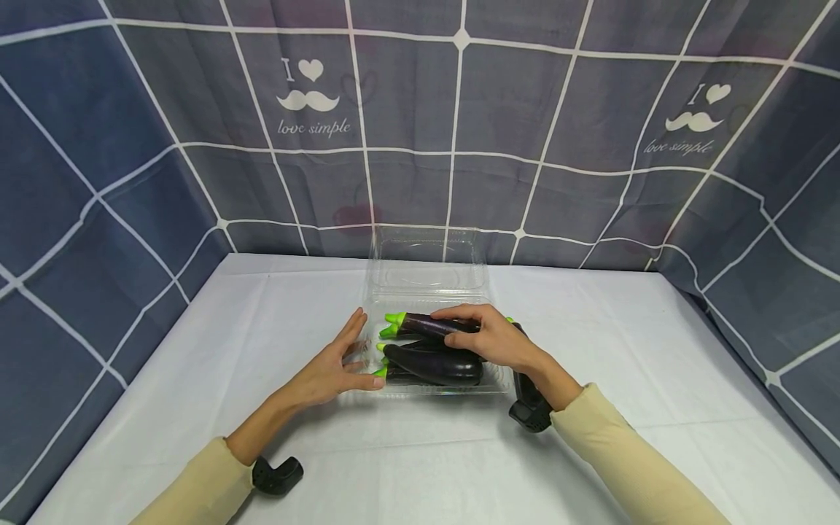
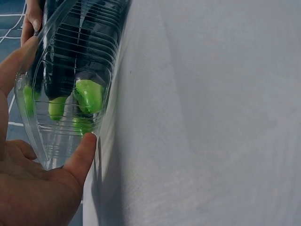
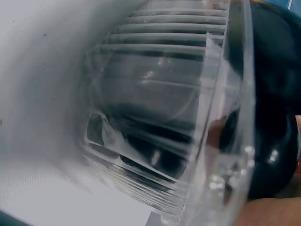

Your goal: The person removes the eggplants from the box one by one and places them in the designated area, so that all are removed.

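Several dark purple eggplants with green stems lie in a clear plastic clamshell box [image 1: 426, 390], whose lid [image 1: 426, 266] stands raised at the back. My right hand [image 1: 488, 337] grips the upper eggplant [image 1: 420, 325] near its thick end, thumb in front and fingers over the far side. Closest to me in the box is a glossy eggplant [image 1: 436, 364]. At the box's left end my left hand [image 1: 328, 368] has its fingers spread along the wall. The left thumb [image 2: 83, 153] touches the box near a green stem [image 2: 88, 95]. Dark eggplant ends [image 3: 270, 150] bulge over the rim in the right wrist view.
A white cloth [image 1: 407, 452] covers the table. Grey-blue grid-patterned curtains [image 1: 407, 95] stand behind and at both sides. Just right of the box, a small green tip [image 1: 510, 319] shows beside my right wrist, the rest mostly hidden. Black wrist devices [image 1: 277, 475] sit under both forearms.
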`<state>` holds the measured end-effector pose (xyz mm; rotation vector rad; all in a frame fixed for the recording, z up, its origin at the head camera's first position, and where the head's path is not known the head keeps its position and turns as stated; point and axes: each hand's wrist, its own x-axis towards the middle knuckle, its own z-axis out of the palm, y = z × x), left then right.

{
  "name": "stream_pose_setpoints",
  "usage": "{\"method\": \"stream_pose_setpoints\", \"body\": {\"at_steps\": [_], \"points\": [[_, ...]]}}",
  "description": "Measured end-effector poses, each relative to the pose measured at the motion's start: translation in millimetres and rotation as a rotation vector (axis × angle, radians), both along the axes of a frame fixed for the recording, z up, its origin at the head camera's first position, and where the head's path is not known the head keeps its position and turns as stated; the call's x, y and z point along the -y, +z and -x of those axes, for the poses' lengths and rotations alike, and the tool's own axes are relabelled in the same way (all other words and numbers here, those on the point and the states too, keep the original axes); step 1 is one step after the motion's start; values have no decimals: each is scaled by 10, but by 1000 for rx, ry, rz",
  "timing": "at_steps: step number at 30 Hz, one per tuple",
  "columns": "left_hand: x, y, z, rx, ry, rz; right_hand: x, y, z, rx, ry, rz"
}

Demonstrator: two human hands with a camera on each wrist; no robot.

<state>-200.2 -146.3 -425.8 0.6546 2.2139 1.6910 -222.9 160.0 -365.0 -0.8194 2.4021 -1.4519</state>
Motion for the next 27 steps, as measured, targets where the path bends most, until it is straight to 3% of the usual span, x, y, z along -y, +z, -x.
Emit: {"method": "stream_pose_setpoints", "body": {"at_steps": [4,13,21,27], "points": [[-7,5,-7,5,4,0,-13,4,-1,14,-9,-5],[-15,17,-17,8,5,7,-70,0,10,-66,-33,-2],[-21,22,-16,7,5,8,-103,4,-6,-11,-103,15],[-24,25,-19,9,3,3,-144,-2,-22,12,-104,22]]}}
